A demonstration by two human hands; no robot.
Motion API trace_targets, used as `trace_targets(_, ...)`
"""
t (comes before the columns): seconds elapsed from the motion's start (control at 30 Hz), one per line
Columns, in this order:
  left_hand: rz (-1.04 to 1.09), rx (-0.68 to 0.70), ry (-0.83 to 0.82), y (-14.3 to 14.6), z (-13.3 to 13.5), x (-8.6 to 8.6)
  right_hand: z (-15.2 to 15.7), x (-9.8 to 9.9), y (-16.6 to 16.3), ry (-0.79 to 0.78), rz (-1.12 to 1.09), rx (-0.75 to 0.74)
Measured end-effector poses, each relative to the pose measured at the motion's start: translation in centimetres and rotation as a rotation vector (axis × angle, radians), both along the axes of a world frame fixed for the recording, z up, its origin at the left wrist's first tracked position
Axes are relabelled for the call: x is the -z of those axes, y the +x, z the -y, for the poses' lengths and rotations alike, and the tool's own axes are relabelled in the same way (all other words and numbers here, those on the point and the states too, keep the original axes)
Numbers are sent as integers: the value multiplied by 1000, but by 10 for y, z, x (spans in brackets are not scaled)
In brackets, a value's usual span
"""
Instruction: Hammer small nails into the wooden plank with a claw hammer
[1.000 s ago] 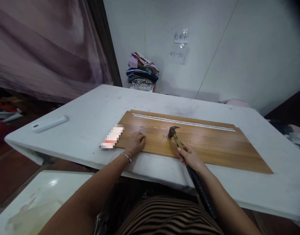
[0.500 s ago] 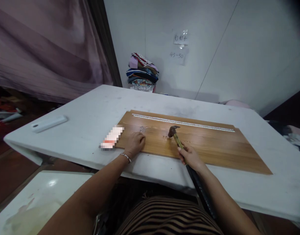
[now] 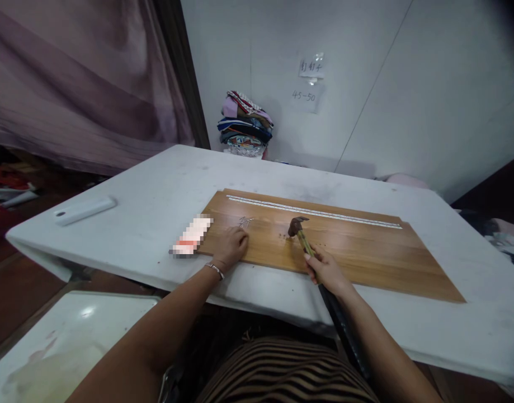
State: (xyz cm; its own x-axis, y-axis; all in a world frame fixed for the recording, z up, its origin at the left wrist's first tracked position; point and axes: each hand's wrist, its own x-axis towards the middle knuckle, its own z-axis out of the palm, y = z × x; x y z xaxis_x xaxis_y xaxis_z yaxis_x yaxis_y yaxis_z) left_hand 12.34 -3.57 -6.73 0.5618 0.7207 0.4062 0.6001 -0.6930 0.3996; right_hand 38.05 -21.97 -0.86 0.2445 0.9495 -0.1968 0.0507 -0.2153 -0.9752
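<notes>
A wooden board lies flat before me. My right hand is wrapped round the handle of a claw hammer; its head is over the board's middle, beside several small dark spots whose kind I cannot make out. Whether the hammer head touches the wood is unclear. On the board's left part rests my left hand, fingers curled in; anything inside them is hidden. Just beyond those fingers lies a small loose pile of nails.
Two white printed strips run along the board's far edge. A blurred-out flat object lies at its left, and a white long-handled object farther left on the white table. Folded cloths are stacked by the wall.
</notes>
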Motion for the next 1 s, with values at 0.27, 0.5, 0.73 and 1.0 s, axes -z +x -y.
trace_targets(0.27,17,-69,-10,-1,2,3,0,2,1,-2,18,6)
trace_targets(0.5,13,-80,-40,-1,5,-1,0,5,-1,-15,-8,6)
trace_targets(0.73,25,-135,-107,-1,6,-4,0,5,0,-5,-1,0)
trace_targets(1.0,-5,-232,-182,1,4,-5,1,-3,4,17,25,1)
